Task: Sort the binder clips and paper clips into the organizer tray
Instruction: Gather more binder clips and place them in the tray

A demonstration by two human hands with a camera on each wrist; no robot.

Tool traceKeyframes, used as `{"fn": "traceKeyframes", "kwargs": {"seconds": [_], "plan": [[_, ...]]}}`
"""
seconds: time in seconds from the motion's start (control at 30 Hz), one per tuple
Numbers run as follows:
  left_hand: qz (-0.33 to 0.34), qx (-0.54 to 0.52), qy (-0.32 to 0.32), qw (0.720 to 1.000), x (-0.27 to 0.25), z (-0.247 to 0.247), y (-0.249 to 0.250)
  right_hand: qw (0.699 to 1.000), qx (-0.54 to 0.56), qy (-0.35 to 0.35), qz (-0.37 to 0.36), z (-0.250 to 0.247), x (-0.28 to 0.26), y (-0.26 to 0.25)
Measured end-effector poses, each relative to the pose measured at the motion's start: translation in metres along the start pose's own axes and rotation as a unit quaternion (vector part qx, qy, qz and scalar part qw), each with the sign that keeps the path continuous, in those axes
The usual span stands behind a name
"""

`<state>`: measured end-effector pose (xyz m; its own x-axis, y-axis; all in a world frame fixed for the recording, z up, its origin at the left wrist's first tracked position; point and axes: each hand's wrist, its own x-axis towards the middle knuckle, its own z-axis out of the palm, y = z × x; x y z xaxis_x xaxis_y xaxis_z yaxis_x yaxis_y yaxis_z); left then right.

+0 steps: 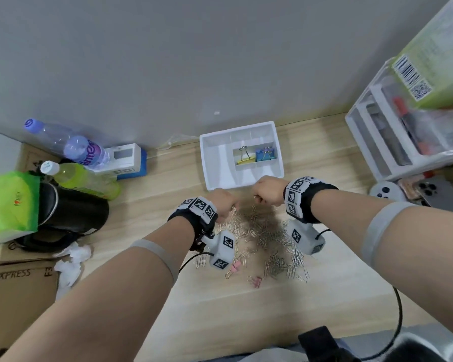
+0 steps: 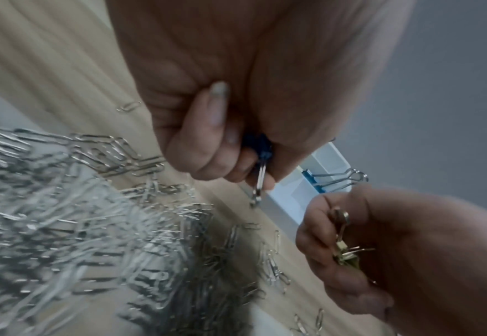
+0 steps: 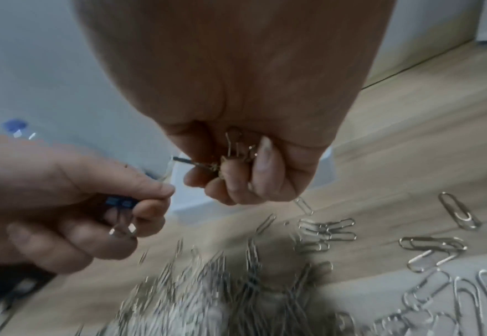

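**Both hands holding binder clips over the paper clip pile**

The white plastic organizer tray (image 1: 209, 163) is sitting at the far side of the pale wood-grain desk (image 1: 246, 304), with a yellow binder clip (image 1: 245, 159) and blue binder clips (image 1: 265, 154) lying in adjoining small compartments. The left hand (image 1: 224, 203) is pinching a blue binder clip (image 2: 260, 147) by its body, wire handles dangling. The right hand (image 1: 268, 190) is curling around a yellowish binder clip (image 2: 344, 255). Silver wire paper clips (image 1: 262, 231) are lying heaped beneath, two pink binder clips (image 1: 243, 274) nearer. A cardboard box (image 1: 19, 283) at near left is reading "EXPRESS".
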<state>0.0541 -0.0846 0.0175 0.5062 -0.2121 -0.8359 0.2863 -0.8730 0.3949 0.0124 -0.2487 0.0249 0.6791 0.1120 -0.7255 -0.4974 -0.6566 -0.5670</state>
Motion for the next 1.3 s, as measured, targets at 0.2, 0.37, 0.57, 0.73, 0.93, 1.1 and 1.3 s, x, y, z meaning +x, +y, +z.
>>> {"fn": "traceKeyframes", "kwargs": {"seconds": [0.2,0.37,0.57,0.73,0.93,1.1,1.3], "plan": [[-0.021,-0.156,0.043,0.987,0.029,-0.009,0.035,0.997,0.000,0.080,0.013,-0.031,0.020,0.011],[0.065,0.004,0.070,0.995,0.046,-0.010,0.056,0.989,-0.025,0.143,0.006,-0.048,0.032,0.016],[0.144,0.180,0.160,0.960,0.055,0.000,0.061,0.980,-0.055,0.190,0.030,-0.045,0.047,0.011],[0.194,0.231,0.178,0.937,0.060,0.000,0.069,0.976,-0.081,0.200,0.025,-0.043,0.053,0.009],[0.219,0.226,0.183,0.931,0.061,0.005,0.073,0.979,-0.079,0.185,-0.010,-0.036,0.049,0.013],[0.231,0.203,0.191,0.932,0.059,0.006,0.067,0.983,-0.084,0.163,-0.013,-0.036,0.043,0.014],[0.219,0.186,0.185,0.940,0.049,0.005,0.059,0.977,-0.091,0.189,-0.030,-0.035,0.035,0.017]]}}
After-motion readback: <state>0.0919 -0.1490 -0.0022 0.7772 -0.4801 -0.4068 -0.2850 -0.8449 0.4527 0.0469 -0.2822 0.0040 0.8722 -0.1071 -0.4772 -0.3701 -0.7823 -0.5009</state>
